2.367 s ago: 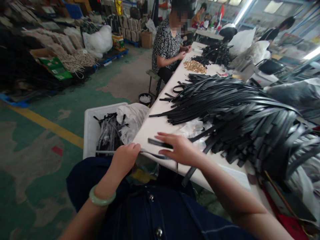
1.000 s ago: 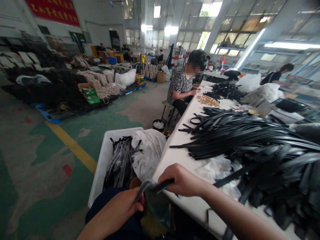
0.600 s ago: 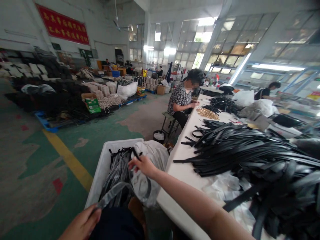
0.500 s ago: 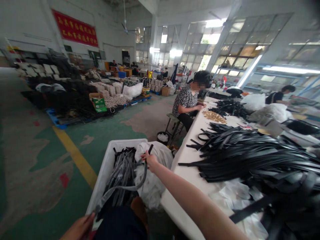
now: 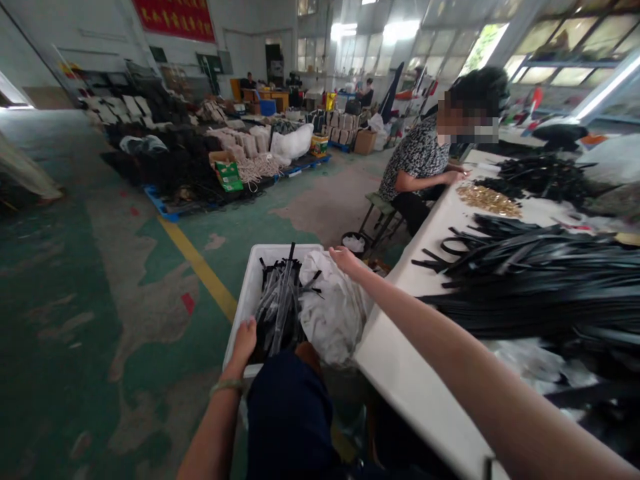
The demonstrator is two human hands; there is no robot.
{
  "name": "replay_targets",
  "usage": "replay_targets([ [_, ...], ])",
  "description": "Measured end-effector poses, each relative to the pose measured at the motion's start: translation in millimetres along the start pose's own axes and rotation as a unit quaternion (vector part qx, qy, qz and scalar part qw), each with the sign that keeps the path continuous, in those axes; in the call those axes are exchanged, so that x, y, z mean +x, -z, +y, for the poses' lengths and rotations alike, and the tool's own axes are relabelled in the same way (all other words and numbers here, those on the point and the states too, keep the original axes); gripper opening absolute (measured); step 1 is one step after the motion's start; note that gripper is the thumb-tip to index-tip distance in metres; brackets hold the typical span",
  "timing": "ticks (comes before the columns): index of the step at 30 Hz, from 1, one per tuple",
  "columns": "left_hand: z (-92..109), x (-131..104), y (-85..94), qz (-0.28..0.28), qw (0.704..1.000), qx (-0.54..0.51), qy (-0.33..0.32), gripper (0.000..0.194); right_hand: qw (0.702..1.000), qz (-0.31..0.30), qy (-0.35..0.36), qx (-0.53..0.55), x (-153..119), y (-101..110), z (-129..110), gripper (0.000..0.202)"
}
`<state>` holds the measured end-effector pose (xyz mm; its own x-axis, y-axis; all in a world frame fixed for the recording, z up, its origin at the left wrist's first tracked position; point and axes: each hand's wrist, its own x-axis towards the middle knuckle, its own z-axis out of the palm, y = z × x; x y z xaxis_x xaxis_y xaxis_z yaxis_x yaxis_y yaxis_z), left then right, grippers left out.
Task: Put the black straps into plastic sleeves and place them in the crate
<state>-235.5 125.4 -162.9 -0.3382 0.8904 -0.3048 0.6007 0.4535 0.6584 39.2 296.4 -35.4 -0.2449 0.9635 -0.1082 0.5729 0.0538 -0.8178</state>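
A white plastic bin (image 5: 239, 331) stands on the floor in front of my knees. Inside it lie many black and grey flat straps (image 5: 280, 303), and one long strap sticks up past the far rim. My left hand (image 5: 244, 343) is at the bin's left side, its fingers partly hidden. A crumpled white sack (image 5: 333, 313) hangs over the bin's right side. At the sack's upper edge is my right hand (image 5: 345, 259), fingers stretched to the left, with no strap visible in them. Whether it touches the sack is unclear.
A white table (image 5: 395, 360) on the right bears a large heap of black straps (image 5: 545, 287) and a pile of gold-coloured metal pieces (image 5: 489, 200). Beyond the bin, a person (image 5: 417, 157) sits on a stool at the table. Stacked goods (image 5: 185, 167) fill the floor further back.
The long strap held between my hands now lies in the bin. My right hand has let go of it and moved to the sack's upper edge. The view has tilted down and left.
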Motion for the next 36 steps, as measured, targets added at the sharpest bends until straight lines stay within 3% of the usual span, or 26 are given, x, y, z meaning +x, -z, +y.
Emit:
replay_targets([
  [2,0.5,5.1,9.4,0.027,0.999,-0.019,-0.006,0.054,0.999,-0.025,0.002,-0.034,-43.7,36.1,40.1,0.030],
  [4,8.1,1.9,22.7,0.026,0.999,-0.036,-0.026,0.051,0.996,-0.039,0.014,-0.077,-104.7,76.7,96.9,0.028],
  [6,29.1,-8.2,33.4,-0.001,0.997,-0.042,-0.062,0.048,0.972,-0.008,0.071,-0.222,-174.0,112.6,161.2,0.033],
  [7,45.7,-15.4,34.9,-0.021,0.995,-0.043,-0.084,0.046,0.958,0.022,0.061,-0.281,-208.0,125.1,191.1,0.038],
  [9,90.2,-33.1,24.7,-0.069,0.986,-0.034,-0.149,0.041,0.931,0.045,0.028,-0.360,-267.0,135.1,235.9,0.049],
  [12,169.6,-67.8,-28.1,-0.161,0.939,0.020,-0.304,0.033,0.911,0.075,-0.024,-0.404,-315.2,121.3,252.9,0.054],
  [14,215.2,-94.5,-80.8,-0.228,0.888,0.059,-0.395,0.030,0.919,0.075,-0.027,-0.387,-318.7,110.4,239.2,0.055],
  [16,246.5,-119.3,-135.2,-0.273,0.850,0.075,-0.444,0.032,0.936,0.043,0.000,-0.349,-311.5,107.2,218.8,0.058],
  [18,263.4,-138.0,-180.9,-0.289,0.829,0.073,-0.473,0.045,0.953,0.009,0.042,-0.299,-306.3,108.6,199.5,0.064],
  [20,270.1,-148.9,-211.8,-0.287,0.819,0.073,-0.492,0.052,0.969,-0.016,0.081,-0.231,-308.4,108.8,185.5,0.073],
  [23,271.3,-155.3,-232.5,-0.265,0.822,0.075,-0.499,0.044,0.986,-0.004,0.125,-0.112,-318.8,105.0,179.7,0.081],
  [26,271.5,-157.3,-239.3,-0.240,0.830,0.082,-0.496,0.029,0.987,0.100,0.119,-0.047,-323.5,107.8,190.3,0.070],
  [29,274.5,-157.8,-247.2,-0.221,0.836,0.095,-0.494,0.018,0.972,0.194,0.082,-0.106,-318.4,126.4,204.8,0.059],
  [31,278.2,-157.6,-253.2,-0.207,0.837,0.101,-0.497,0.023,0.960,0.222,0.062,-0.158,-312.3,144.4,211.4,0.059],
  [34,285.9,-156.1,-260.3,-0.210,0.822,0.108,-0.519,0.042,0.948,0.218,0.038,-0.227,-303.0,167.6,217.6,0.066],
  [36,291.6,-154.4,-263.3,-0.227,0.806,0.116,-0.534,0.037,0.947,0.157,-0.001,-0.281,-296.6,174.8,222.1,0.066],
])
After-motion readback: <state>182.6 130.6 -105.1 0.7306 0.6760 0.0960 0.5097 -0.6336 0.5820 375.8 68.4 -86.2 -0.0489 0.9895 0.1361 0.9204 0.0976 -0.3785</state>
